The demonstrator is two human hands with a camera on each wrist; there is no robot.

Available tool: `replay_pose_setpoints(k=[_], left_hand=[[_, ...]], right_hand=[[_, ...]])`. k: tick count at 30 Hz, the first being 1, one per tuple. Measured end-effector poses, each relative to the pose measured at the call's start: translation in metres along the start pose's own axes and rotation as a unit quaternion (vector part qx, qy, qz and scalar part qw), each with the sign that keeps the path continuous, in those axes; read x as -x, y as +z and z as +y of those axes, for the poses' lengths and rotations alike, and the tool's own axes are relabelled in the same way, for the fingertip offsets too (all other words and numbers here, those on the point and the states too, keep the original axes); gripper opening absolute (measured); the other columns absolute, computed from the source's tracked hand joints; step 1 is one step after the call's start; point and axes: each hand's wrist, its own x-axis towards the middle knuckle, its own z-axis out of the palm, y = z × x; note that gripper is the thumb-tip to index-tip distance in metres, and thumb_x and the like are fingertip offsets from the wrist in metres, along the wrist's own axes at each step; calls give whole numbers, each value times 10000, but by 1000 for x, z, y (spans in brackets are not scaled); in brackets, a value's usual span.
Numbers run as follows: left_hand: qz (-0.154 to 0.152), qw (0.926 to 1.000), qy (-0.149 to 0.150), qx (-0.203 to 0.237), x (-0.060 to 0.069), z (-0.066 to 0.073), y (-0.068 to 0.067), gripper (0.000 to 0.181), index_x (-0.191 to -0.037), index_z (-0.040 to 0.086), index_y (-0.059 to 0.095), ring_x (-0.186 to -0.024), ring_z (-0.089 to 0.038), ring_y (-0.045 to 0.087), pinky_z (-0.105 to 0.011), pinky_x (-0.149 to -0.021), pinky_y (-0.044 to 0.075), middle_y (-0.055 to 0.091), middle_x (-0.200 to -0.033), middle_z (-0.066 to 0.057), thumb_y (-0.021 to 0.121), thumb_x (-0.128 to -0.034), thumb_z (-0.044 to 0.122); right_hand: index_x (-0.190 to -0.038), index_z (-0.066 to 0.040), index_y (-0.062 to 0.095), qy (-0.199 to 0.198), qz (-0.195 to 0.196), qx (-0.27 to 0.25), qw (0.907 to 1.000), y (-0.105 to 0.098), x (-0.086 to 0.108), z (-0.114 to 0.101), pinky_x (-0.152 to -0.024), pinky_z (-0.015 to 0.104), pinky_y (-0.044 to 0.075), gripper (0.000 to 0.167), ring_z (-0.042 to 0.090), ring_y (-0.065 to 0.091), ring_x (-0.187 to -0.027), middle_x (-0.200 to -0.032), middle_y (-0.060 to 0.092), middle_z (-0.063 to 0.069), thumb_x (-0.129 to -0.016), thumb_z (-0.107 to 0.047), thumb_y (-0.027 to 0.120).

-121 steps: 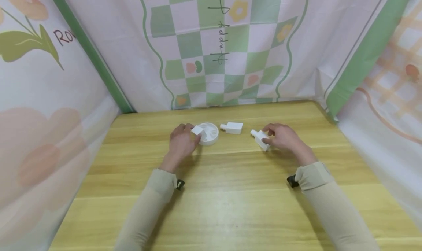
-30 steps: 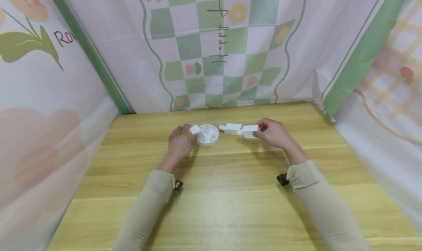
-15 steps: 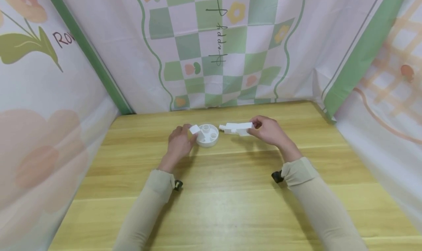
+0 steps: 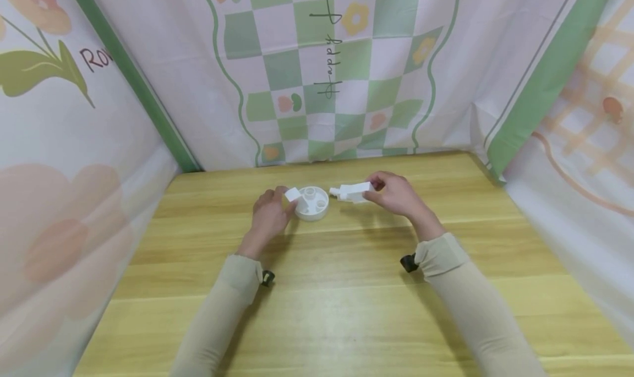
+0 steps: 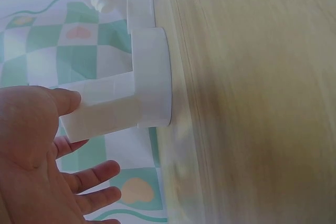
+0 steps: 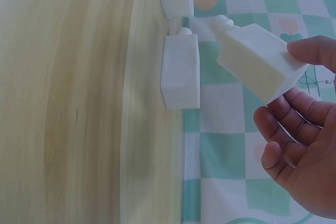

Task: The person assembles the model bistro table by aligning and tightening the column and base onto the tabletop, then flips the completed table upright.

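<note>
A round, shallow white base (image 4: 312, 216) with raised round sockets sits on the table. My left hand (image 4: 267, 220) pinches a white rectangular block (image 5: 102, 106) between thumb and index finger; the block stands on the base, its lower end hidden inside the rim. To the right, my right hand (image 4: 400, 195) holds another white block (image 6: 262, 59) by its wide end, raised above the table. Its narrow, stepped neck points left toward the base. A similar white block (image 6: 181, 72) lies on the table below it, partly covered by it in the head view.
The wooden table (image 4: 327, 300) runs up to a patterned curtain (image 4: 342, 113) at the back. More printed cloth hangs on the left and right sides. A black wrist strap (image 4: 268, 278) shows at the left sleeve.
My right hand has lifted its block off the table and carried it left, turning its neck toward the base. My left hand stays at the base with its block.
</note>
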Motion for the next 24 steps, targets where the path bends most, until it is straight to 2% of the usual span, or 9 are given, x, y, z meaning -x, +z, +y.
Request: replay_pose_setpoints(k=[10, 24], left_hand=[[80, 9999, 99, -86, 1, -3, 2, 504, -1376, 115, 462, -1144, -361, 588, -488, -1019, 471, 607, -1235, -220, 516, -1018, 466], [210, 9994, 247, -115, -1, -4, 1, 511, -1378, 113, 467, -1108, -354, 600, -481, -990, 485, 619, -1204, -215, 530, -1013, 464]], right_hand=[[-1208, -70, 642, -148, -3, -103, 9998, 10, -9, -12, -849, 427, 497, 392, 283, 615, -987, -1071, 672, 107, -905, -314, 693], [-1178, -74, 664, -550, 80, 200, 9983, 20, -24, -24, -869, 440, 494, 371, 302, 629, -1000, -1034, 678, 101, -881, -290, 714]])
